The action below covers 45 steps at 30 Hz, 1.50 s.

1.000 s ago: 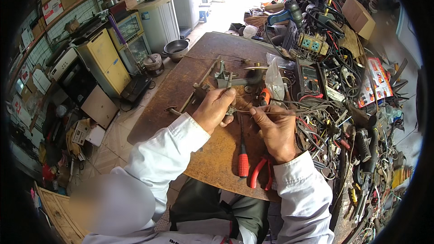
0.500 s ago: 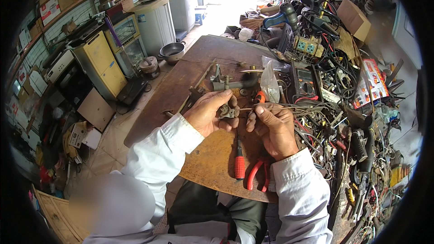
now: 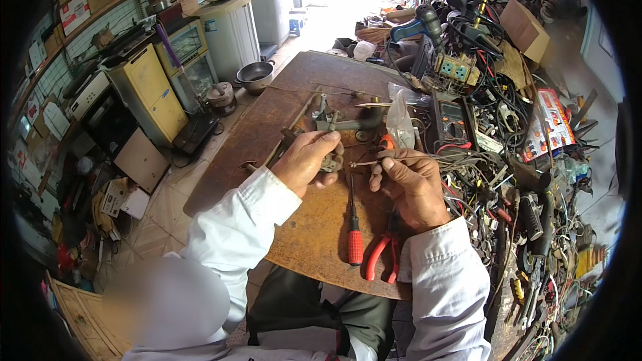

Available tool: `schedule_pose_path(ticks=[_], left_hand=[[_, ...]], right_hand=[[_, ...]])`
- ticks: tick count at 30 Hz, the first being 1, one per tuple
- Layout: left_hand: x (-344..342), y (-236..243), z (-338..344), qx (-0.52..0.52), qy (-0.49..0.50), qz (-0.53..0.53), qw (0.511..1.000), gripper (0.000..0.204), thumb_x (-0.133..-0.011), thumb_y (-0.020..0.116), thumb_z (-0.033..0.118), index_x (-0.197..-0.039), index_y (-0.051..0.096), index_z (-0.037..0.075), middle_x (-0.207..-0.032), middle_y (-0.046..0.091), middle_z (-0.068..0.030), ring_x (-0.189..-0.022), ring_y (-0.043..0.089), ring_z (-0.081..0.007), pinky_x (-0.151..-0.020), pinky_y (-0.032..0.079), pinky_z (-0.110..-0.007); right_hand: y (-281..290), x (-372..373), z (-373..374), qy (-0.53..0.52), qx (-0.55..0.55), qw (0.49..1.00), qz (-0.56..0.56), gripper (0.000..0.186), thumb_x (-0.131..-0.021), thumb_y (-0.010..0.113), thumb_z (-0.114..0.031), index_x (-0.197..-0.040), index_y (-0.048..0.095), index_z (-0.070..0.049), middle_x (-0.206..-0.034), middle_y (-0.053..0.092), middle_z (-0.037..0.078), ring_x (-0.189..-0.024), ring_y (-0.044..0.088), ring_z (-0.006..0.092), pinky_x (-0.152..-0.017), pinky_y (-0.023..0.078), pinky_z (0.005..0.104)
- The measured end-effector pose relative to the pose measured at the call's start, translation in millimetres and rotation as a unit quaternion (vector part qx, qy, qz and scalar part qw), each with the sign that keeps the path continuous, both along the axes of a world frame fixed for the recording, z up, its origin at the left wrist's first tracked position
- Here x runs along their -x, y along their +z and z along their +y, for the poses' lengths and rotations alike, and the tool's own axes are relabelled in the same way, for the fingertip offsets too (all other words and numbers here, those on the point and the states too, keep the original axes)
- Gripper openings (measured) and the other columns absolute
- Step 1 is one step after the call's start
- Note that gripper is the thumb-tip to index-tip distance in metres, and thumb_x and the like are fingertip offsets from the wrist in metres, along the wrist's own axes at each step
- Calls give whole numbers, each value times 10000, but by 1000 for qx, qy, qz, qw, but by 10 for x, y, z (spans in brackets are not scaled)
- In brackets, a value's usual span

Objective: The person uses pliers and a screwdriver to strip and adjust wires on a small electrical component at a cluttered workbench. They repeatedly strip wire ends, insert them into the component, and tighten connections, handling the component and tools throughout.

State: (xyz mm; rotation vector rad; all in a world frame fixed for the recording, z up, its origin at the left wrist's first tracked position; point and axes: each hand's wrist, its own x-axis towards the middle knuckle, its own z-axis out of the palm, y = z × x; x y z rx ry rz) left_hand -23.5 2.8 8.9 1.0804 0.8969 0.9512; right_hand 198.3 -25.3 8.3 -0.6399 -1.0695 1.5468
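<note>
My left hand [image 3: 307, 160] is closed on a small, dull metal fitting [image 3: 331, 162] over the middle of the rusty table [image 3: 294, 241]. My right hand [image 3: 409, 187] pinches a thin cable [image 3: 368, 162], whose small end piece sticks out leftward toward the fitting, apparently not touching it. Below lie a screwdriver with a red handle [image 3: 355, 246] and red-handled pliers [image 3: 378, 257]. Beyond my hands are a metal frame with a tube [image 3: 338, 124], an orange-handled tool [image 3: 386, 144] and a clear plastic bag [image 3: 401, 120].
A multimeter [image 3: 451, 124], power strip [image 3: 453, 70], drill [image 3: 411, 27] and heaped wires and tools [image 3: 508, 214] crowd the right side. A cardboard box [image 3: 525, 27] sits behind them. Appliances [image 3: 144, 97], a pan [image 3: 254, 77] and a pot [image 3: 221, 100] stand left of the table.
My left hand has moved slightly left with the fitting. My right hand has drawn the cable a little rightward, and its end piece now shows in the gap between my hands.
</note>
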Motion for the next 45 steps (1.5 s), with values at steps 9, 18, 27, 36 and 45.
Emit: schedule_pose_path(ticks=[9,18,27,36,45], left_hand=[[-117,-92,-25,-315,103,570,752,274,-889,678,247,-1001,603,9,-811,690,-196,-780,685,-395,-690,521,-503],[-170,-119,-19,-386,12,65,920,342,-858,769,127,-1158,653,11,-1044,690,-106,-864,657,-161,-725,539,-305],[-197,8,-124,-312,-16,-46,949,178,-941,658,67,-1102,704,7,-924,716,-87,-758,671,-134,-637,538,-252],[78,85,86,-477,236,-27,846,166,-985,601,152,-1073,707,58,-1034,695,-85,-877,638,-132,-728,532,-281],[266,277,-26,-572,326,6,752,256,-1030,536,199,-1144,607,-19,-952,674,-91,-865,638,-198,-830,539,-348]], right_hand=[[-86,-65,69,-2,2,999,43,149,-949,641,-99,-945,653,50,-827,667,116,-678,639,186,-632,536,294],[-61,58,-2,10,-6,997,71,185,-951,657,-146,-918,687,33,-817,675,96,-669,634,171,-624,519,280],[-71,74,-2,19,69,996,61,340,-1006,574,-310,-910,659,5,-786,662,89,-600,605,185,-549,505,311],[-36,-46,18,-99,-143,899,-401,239,-916,679,-175,-857,688,56,-673,661,141,-565,603,257,-545,444,341],[220,-361,-52,-195,-231,720,-625,266,-830,730,-224,-745,654,16,-695,618,256,-687,628,438,-616,489,480]])
